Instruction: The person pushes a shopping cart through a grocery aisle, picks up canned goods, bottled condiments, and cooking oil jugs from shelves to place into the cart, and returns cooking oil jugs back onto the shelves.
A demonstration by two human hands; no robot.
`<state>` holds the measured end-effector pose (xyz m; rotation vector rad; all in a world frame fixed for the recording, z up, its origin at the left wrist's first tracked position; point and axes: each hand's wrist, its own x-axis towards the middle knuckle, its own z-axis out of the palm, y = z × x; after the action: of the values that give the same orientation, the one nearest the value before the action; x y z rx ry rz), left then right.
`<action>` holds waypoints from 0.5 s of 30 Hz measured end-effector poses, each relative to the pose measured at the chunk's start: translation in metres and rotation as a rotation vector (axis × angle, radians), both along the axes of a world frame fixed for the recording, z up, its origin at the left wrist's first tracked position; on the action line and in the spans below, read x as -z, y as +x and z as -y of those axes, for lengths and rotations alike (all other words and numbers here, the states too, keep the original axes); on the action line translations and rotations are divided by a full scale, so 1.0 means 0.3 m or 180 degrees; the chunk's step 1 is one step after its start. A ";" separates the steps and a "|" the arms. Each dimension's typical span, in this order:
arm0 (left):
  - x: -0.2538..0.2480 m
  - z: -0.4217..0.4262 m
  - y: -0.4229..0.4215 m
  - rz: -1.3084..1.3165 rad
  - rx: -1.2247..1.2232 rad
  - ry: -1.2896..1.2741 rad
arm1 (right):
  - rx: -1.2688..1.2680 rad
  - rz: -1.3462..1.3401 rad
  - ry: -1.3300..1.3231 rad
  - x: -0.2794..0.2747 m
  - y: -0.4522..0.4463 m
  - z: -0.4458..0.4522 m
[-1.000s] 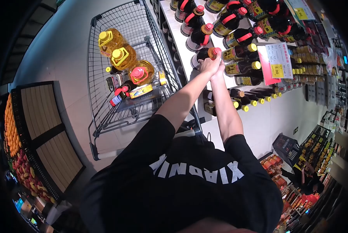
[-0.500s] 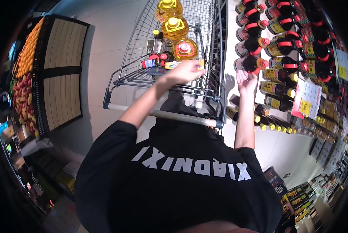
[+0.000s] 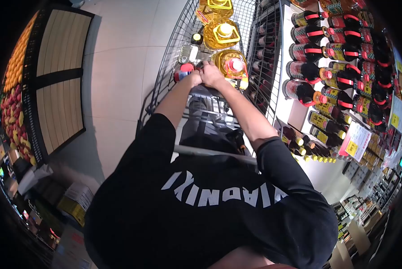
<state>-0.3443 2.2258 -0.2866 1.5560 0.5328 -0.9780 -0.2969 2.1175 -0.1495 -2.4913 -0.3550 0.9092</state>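
Our left hand (image 3: 194, 79) and right hand (image 3: 211, 75) meet, fingers partly curled, their grip hidden, with a pink-capped oil jug (image 3: 231, 62) just right of them in the cart (image 3: 210, 153).

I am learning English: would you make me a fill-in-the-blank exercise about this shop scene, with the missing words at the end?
The cart holds ____ large oil bottles. The two oil bottles farther from the person have ____ caps. Of the left hand and the right hand, the ____ one is nearer to the pink-capped oil bottle. The oranges are near the ____ edge of the picture.

Missing words: three; yellow; right; left.
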 end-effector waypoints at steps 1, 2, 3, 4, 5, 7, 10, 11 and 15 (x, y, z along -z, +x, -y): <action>0.004 0.014 -0.012 0.0238 -0.0151 -0.0173 | 0.0260 -0.0256 -0.0245 0.049 0.004 -0.023; 0.005 0.018 -0.024 0.0241 -0.0154 0.0067 | 0.0482 -0.0520 -0.0442 0.097 0.012 -0.040; -0.006 0.020 -0.012 0.0225 -0.0122 0.0051 | 0.0678 -0.0497 -0.0537 0.136 0.007 -0.048; -0.028 0.020 -0.001 0.0146 0.0006 0.0088 | 0.0753 -0.0636 -0.0486 0.157 0.019 -0.047; -0.055 0.016 0.000 0.0063 0.0140 0.0124 | 0.0833 -0.0779 -0.0435 0.173 0.023 -0.040; -0.057 0.009 -0.009 0.0117 -0.0016 0.0008 | 0.0921 -0.0631 -0.0322 0.180 0.023 -0.041; -0.088 0.028 -0.016 0.0273 -0.0315 0.0029 | 0.0890 -0.0420 -0.0227 0.119 0.033 -0.040; -0.101 0.030 -0.018 0.0361 -0.0412 0.0173 | 0.0814 -0.0383 -0.0233 0.084 0.041 -0.047; -0.303 -0.034 -0.005 0.0765 -0.0272 0.0300 | 0.0740 -0.0087 0.0024 -0.180 0.079 -0.036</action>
<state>-0.3457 2.2360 -0.1956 1.6934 0.4768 -0.6978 -0.2733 2.1284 -0.0954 -2.4470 -0.0574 0.8436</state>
